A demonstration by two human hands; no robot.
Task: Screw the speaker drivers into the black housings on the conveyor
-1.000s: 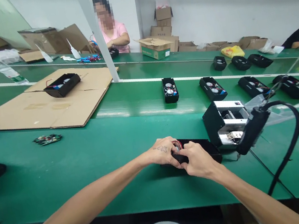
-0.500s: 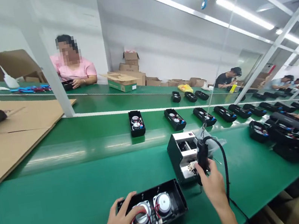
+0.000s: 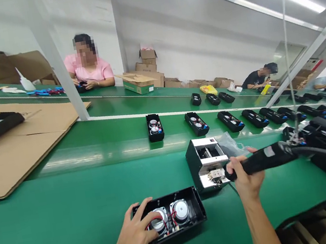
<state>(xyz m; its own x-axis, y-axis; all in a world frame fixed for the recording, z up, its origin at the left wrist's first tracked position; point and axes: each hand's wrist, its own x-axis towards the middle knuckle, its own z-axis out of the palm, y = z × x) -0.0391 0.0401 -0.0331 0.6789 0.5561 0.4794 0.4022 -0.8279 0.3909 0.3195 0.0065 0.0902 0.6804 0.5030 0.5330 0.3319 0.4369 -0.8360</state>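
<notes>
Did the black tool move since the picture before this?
Yes, the black tool tipped from near-upright toward level, reaching farther right of the boxy machine.

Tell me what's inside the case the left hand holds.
Inside the case: two round speakers, red wires and small white connectors. The left hand partly covers the left speaker; anything under that hand is hidden.

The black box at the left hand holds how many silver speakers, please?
2: one speaker partly covered by the left hand, the other speaker to its right; more could be hidden.
</notes>
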